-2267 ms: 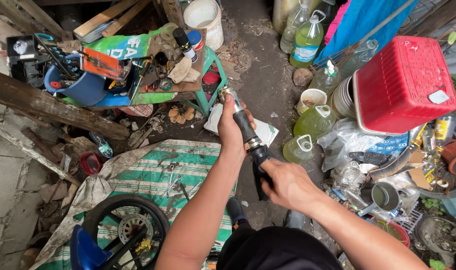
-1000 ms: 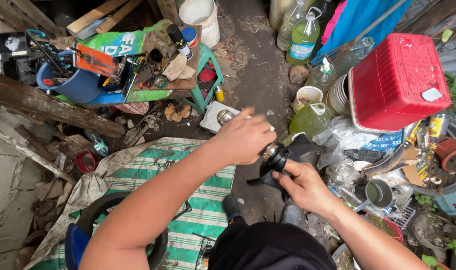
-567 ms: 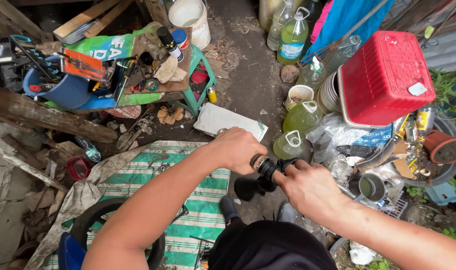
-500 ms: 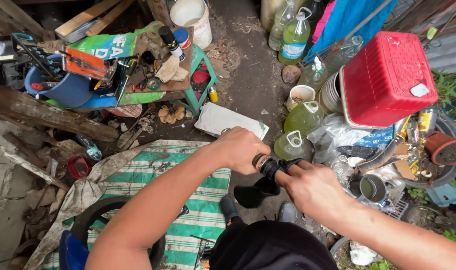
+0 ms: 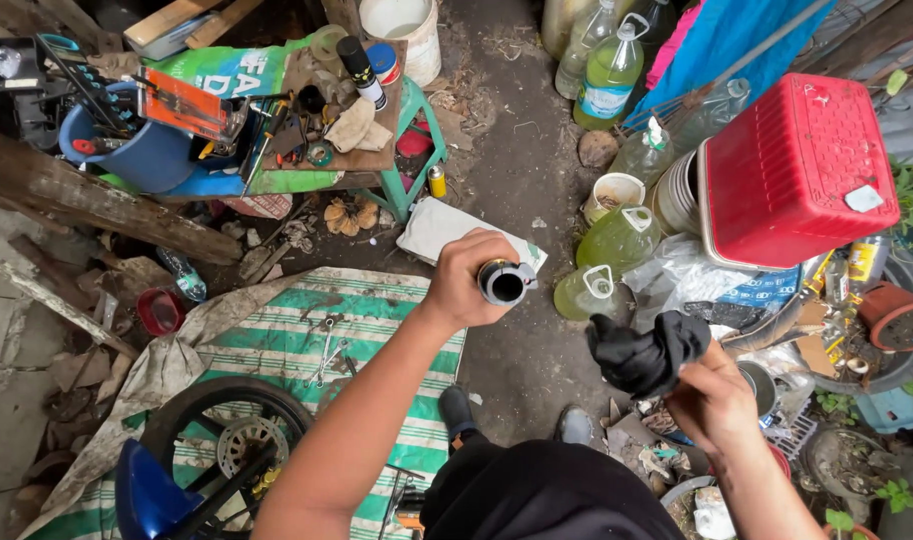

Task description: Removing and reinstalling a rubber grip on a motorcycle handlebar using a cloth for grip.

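- Left hand wraps a metal tube, open end tilted up toward the eyes, seemingly for inspection.
- Right hand, well apart, clutches a crumpled black rag, ready nearby.

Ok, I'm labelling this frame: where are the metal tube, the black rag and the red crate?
metal tube (image 5: 506, 283), head view, on its open end.
black rag (image 5: 645, 352), head view, on its bunched middle.
red crate (image 5: 797, 170), head view, on its ribbed face.

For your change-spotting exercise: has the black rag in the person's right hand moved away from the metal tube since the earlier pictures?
Yes. The black rag has come off the metal tube, rightward, below the red crate.
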